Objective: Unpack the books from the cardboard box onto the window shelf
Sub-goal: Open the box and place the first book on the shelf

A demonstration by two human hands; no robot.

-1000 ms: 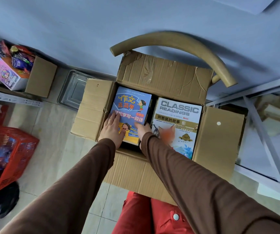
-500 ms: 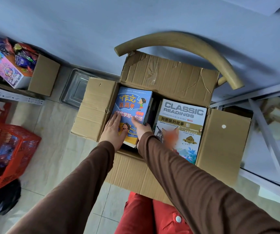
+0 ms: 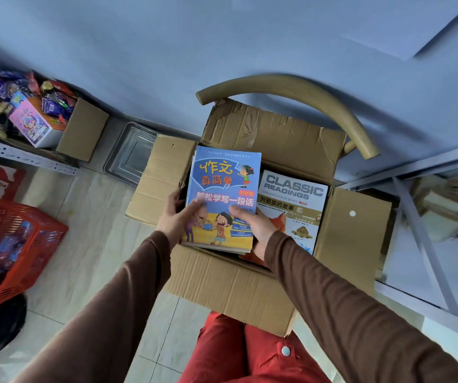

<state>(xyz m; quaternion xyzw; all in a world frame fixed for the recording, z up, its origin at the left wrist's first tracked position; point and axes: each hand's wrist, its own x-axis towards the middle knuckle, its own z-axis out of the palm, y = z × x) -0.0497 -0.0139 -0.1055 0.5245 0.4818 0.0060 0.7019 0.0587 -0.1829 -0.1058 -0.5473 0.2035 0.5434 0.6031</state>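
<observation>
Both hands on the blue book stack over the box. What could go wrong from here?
1. The left hand and right hand grip only the near end of the blue book stack; lower books may slide out.
2. The cardboard box seems to sit on a chair; it might shift.

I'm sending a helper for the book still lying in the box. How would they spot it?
Find the open cardboard box on the chair. Inside, on its right side, beside the blue cartoon-covered stack held in both hands, lies the white book. Only it bears "CLASSIC READINGS" in big grey letters.
</observation>
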